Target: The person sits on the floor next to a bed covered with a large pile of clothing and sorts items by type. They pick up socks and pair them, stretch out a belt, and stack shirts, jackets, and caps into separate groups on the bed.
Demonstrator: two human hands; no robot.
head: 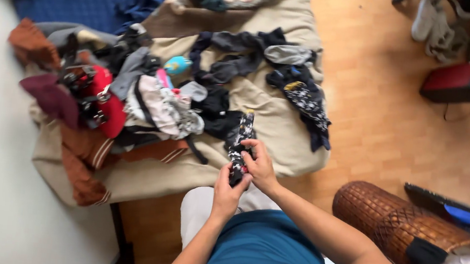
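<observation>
Presently, 2 hands grip 1 dark patterned sock [240,141]: left hand [228,191] closed around its lower end, right hand [259,165] pinching its middle, held above the near edge of the beige sheet [282,131]. Sheet carries a clothing heap [133,97], a red garment [109,106] included; woven basket [390,220] stands right on the wooden floor [384,119].

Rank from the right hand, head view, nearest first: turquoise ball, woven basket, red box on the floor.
From the right hand, which holds a patterned sock together with the left hand:
1. Woven basket, lower right, beside the person.
2. Turquoise ball, up and left, in the clothes pile.
3. Red box, far upper right on the wooden floor.
</observation>
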